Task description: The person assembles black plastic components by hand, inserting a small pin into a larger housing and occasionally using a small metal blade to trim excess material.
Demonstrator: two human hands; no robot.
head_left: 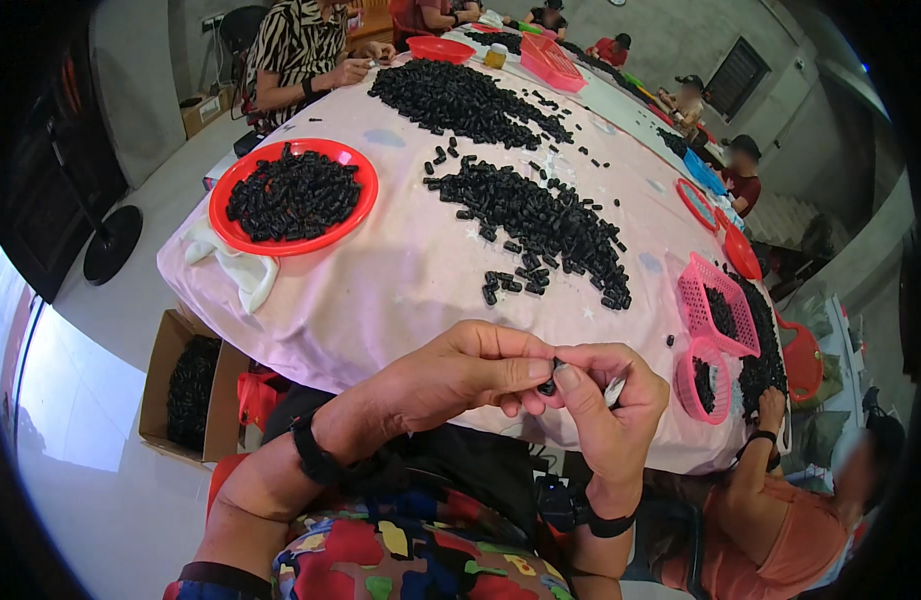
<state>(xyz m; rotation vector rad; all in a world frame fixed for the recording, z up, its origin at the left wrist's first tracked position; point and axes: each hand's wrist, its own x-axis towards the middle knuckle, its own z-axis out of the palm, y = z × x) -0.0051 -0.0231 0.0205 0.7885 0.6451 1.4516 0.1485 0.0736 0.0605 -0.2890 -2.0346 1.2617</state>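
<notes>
My left hand point(476, 367) and my right hand point(611, 405) meet just past the table's near edge. Between their thumbs and fingertips they pinch a small black cylindrical piece point(549, 384), mostly covered by the fingers. A thin whitish-silver item point(614, 391) sticks out from the curled fingers of my right hand; I cannot make out its kind. Ahead of the hands, a loose heap of similar black pieces point(541, 215) lies on the pink tablecloth point(381, 290). To the left, a round red tray point(370, 205) holds many more of them.
A larger black heap point(451, 100) lies farther back. Pink baskets point(746, 335) stand at the right beside a co-worker point(781, 525). Another person point(306, 60) sits at far left. A cardboard box point(159, 400) of black items stands on the floor at left, near a white cloth point(251, 275).
</notes>
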